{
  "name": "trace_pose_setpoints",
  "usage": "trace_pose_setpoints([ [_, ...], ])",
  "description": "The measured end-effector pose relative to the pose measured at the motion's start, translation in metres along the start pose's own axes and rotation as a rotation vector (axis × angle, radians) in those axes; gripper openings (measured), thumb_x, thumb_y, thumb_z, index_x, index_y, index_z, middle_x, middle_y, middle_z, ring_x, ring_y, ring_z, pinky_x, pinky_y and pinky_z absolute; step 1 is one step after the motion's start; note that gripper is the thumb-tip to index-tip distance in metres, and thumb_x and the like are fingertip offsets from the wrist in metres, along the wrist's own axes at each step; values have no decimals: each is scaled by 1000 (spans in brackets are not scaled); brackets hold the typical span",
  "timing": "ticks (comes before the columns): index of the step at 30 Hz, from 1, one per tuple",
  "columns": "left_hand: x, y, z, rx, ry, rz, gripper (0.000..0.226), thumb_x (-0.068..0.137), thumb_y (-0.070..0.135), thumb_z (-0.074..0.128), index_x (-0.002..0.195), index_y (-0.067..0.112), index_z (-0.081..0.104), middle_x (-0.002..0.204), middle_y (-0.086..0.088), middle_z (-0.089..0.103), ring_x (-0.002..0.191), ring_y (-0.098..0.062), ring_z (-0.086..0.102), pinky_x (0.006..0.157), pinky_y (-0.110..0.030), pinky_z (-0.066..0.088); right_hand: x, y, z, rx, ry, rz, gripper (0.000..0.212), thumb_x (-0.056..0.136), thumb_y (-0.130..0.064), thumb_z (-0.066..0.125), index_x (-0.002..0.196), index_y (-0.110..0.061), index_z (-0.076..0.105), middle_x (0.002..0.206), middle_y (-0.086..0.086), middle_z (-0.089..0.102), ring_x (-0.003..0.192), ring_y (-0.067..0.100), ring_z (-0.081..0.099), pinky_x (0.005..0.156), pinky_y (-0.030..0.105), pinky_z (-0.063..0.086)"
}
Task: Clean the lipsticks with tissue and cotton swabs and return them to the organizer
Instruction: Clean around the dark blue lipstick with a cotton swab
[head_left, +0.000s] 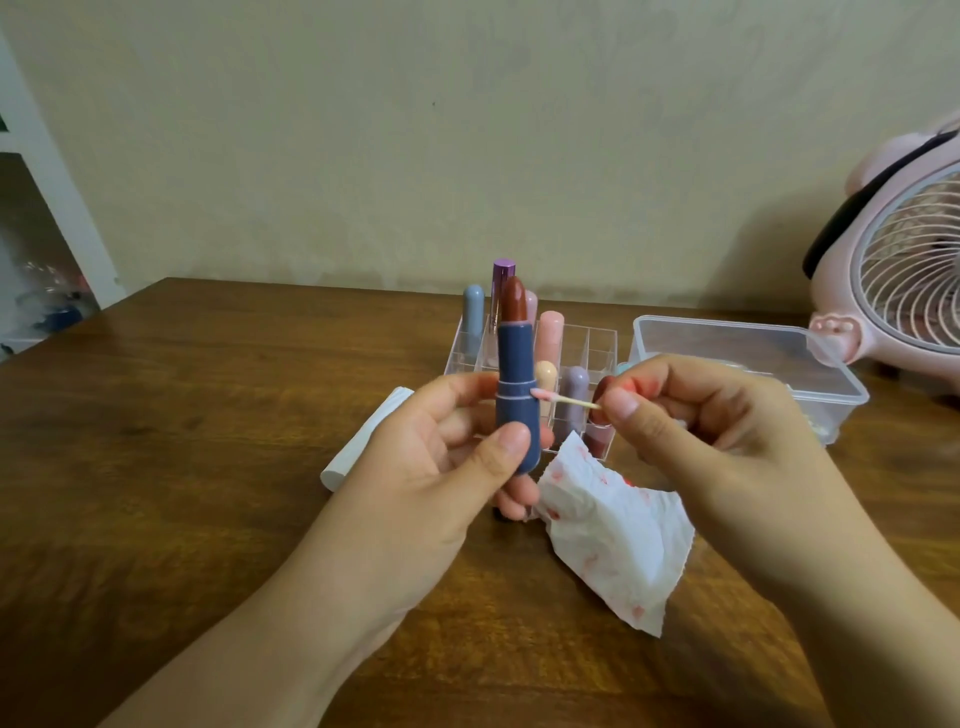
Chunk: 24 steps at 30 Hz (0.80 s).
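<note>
Lipstick (516, 384) upright between left hand's (441, 467) fingers, swab (563, 399) touching it.

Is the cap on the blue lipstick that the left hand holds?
No: the blue lipstick in the left hand is uncapped, its dark red bullet fully showing.

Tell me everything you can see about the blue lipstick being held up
The blue lipstick has a matte dark-blue tube, plastic by its look, with a raised ring around its middle. Its cap is off and a dark reddish-brown bullet stands extended from the top. It is upright above the table, in front of the clear organizer. The left hand grips its lower half, thumb in front. The pink tip of a cotton swab, pinched by the right hand, touches the ring.
</note>
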<state>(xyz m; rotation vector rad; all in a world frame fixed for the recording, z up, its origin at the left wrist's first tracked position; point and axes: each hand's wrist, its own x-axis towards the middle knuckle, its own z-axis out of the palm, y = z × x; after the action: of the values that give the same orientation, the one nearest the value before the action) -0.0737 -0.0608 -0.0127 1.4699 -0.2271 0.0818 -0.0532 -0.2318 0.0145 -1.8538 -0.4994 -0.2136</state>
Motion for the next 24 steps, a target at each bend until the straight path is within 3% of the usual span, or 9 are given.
trace_pose_setpoints([
  [3,0,-2,0,81,14,22,32,76,35,70,104,22,65,71,4,68,59,-7,57,55,-19,47,0,1,4,20,-14,-21,22,74,-37,57,73,-18,67,64,-3,67,57,-3,56,57,6,42],
  [6,-1,-2,0,127,35,1,36,64,38,69,97,25,65,64,7,65,55,-4,55,55,-22,45,-2,-1,10,-1,-36,-40,21,73,-38,56,71,-20,66,54,-9,59,53,-2,51,53,7,41],
  [11,-1,0,1,180,97,-10,37,54,40,70,86,25,59,64,10,66,50,-1,56,49,-15,43,0,-1,4,-2,-11,-23,20,74,-38,56,72,-21,67,63,-7,67,59,-2,59,57,8,44],
  [16,-2,-3,1,293,152,21,37,50,49,71,79,32,57,65,8,66,50,-2,55,50,-17,43,-3,-3,13,-99,-67,-70,20,75,-39,54,74,-23,66,63,-2,62,54,4,54,51,8,41],
  [19,-2,-4,0,340,190,25,31,56,42,75,79,32,56,72,6,69,54,-10,60,50,-19,47,-2,-2,11,-90,-33,-72,19,75,-39,54,73,-23,66,59,-5,60,53,1,53,52,8,41],
  [24,-2,-3,1,328,155,-15,32,69,36,73,90,26,51,78,12,68,47,-6,57,48,-18,43,-3,-2,15,-142,-66,-119,21,77,-39,53,75,-23,66,65,-2,63,55,9,54,51,9,41],
])
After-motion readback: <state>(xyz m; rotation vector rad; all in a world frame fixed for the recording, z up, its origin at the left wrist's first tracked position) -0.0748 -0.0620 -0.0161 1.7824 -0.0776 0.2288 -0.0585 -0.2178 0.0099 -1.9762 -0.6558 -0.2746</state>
